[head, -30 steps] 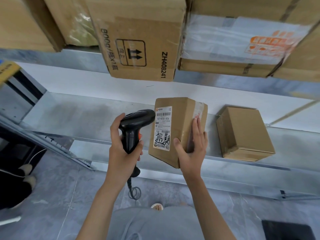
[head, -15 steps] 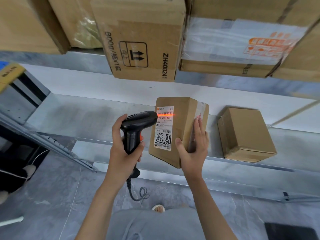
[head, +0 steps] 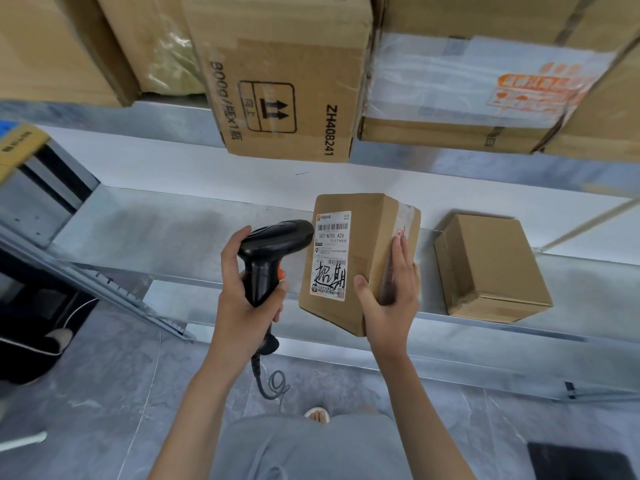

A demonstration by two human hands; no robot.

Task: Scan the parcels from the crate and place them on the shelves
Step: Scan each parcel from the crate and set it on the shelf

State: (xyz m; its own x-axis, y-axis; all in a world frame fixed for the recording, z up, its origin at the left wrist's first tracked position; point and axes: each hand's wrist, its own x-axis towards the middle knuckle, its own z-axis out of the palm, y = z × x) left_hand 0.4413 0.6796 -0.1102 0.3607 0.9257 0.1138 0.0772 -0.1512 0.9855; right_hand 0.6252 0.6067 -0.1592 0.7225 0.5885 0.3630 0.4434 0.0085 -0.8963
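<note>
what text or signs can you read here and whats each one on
"507-N705 A26": white label on the parcel held in the right hand.
Large handwritten black characters on that label; its small print and barcode digits are too small to read.
"ZH408241": upper-shelf carton.
"800g" and a two-arrows-up sign: same carton.
Orange print on the taped box: blurred.
The left hand grips an unmarked scanner.

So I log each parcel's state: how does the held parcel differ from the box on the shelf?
The held parcel is gripped by the right hand, tilted; the shelf box rests untouched on the shelf. The held parcel shows a white label; the shelf box's visible faces are plain. Both are brown cardboard.
</note>
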